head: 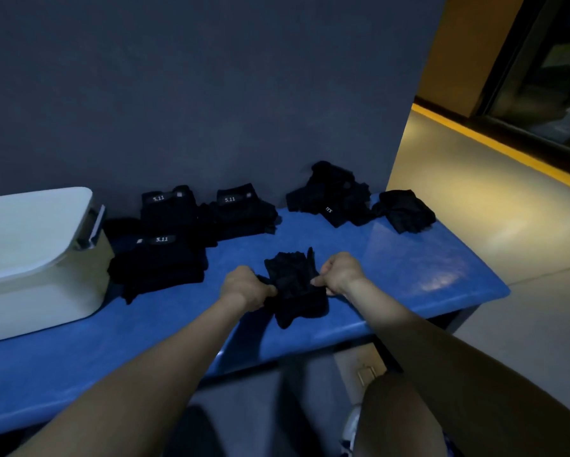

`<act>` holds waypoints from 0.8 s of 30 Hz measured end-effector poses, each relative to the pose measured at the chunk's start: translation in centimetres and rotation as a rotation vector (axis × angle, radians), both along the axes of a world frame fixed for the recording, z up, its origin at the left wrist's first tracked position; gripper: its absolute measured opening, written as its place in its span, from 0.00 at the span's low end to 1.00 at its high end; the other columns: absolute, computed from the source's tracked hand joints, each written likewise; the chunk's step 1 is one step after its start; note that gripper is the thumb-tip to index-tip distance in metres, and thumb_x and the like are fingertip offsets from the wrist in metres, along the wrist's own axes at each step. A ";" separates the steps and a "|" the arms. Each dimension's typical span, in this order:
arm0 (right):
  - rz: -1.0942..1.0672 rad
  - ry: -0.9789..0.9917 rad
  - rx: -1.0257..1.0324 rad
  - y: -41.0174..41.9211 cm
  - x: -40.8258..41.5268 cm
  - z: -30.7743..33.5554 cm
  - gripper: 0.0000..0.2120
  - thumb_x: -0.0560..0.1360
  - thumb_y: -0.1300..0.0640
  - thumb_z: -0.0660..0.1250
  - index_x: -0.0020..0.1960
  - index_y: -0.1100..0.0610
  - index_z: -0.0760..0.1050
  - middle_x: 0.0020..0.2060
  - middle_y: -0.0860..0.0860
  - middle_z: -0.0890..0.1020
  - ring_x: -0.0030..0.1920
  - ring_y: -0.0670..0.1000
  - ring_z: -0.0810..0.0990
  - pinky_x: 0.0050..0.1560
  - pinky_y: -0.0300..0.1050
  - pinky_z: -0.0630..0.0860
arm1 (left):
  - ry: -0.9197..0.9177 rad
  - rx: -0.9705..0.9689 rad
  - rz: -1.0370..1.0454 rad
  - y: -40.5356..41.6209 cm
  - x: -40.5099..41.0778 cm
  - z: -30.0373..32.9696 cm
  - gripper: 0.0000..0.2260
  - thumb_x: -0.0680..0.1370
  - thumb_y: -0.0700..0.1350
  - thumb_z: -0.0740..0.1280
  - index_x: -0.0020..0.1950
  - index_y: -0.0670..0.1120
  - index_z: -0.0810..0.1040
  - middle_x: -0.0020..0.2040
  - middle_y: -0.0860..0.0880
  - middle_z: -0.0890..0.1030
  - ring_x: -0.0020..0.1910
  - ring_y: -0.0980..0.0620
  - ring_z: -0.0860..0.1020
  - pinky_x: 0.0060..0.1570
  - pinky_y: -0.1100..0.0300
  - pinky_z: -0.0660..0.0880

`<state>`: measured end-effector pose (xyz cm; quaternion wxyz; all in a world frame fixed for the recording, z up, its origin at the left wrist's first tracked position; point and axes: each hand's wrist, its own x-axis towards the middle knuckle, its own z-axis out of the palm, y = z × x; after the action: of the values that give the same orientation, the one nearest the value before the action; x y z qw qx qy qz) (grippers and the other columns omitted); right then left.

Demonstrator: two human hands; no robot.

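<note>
A black fingerless glove (293, 285) lies on the blue bench (409, 258) near its front edge. My left hand (244, 286) grips the glove's left side with curled fingers. On the glove's right side, my right hand (339, 272) pinches the edge. Both hands sit close together over the bench's middle.
A white lidded plastic box (36, 258) stands at the left. Neat stacks of black gloves marked 5.11 (164, 258) (240, 212) lie behind it to the right. A loose pile of gloves (333, 196) and one single glove (404, 211) lie at the back right. A dark wall runs behind the bench.
</note>
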<state>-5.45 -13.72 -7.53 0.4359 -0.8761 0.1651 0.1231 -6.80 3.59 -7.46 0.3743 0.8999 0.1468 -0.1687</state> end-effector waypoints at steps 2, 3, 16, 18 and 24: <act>0.020 -0.012 -0.071 -0.5 -0.2 0.2 0.18 0.72 0.63 0.72 0.32 0.57 0.64 0.29 0.54 0.72 0.31 0.52 0.74 0.39 0.47 0.78 | -0.072 0.145 -0.054 -0.3 0.0 0.6 0.16 0.70 0.49 0.74 0.45 0.42 0.70 0.42 0.47 0.74 0.39 0.49 0.74 0.30 0.61 0.69; 0.035 -0.024 -0.107 -0.9 -0.1 0.2 0.18 0.71 0.61 0.73 0.33 0.57 0.64 0.30 0.53 0.72 0.34 0.53 0.75 0.42 0.48 0.79 | -0.109 0.192 -0.065 -0.5 0.1 1.1 0.19 0.70 0.50 0.74 0.50 0.42 0.69 0.48 0.46 0.73 0.44 0.48 0.74 0.34 0.59 0.70; -0.156 -0.349 -0.346 -13.5 5.1 1.6 0.08 0.75 0.56 0.67 0.53 0.55 0.74 0.58 0.57 0.75 0.58 0.59 0.73 0.55 0.52 0.75 | -0.384 0.123 -0.504 -13.6 7.8 3.2 0.20 0.76 0.48 0.67 0.66 0.45 0.69 0.67 0.46 0.68 0.66 0.46 0.69 0.63 0.51 0.70; -0.206 -0.380 -0.413 -15.5 5.9 1.9 0.12 0.75 0.57 0.66 0.58 0.58 0.74 0.60 0.58 0.72 0.62 0.60 0.69 0.60 0.53 0.73 | -0.400 0.100 -0.535 -15.9 9.2 3.0 0.19 0.76 0.47 0.67 0.66 0.45 0.70 0.66 0.46 0.69 0.65 0.45 0.69 0.63 0.50 0.70; -0.294 -0.388 -0.445 -19.3 9.1 0.7 0.20 0.76 0.55 0.65 0.67 0.57 0.68 0.63 0.59 0.66 0.64 0.61 0.63 0.65 0.52 0.65 | -0.435 0.055 -0.545 -20.5 12.8 1.4 0.18 0.76 0.45 0.67 0.65 0.46 0.71 0.65 0.46 0.69 0.65 0.47 0.70 0.63 0.52 0.70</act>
<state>3.67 -33.06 -6.78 0.2702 -0.9237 0.2268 -0.1493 5.97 -16.96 -6.01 0.3136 0.9308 -0.1773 -0.0628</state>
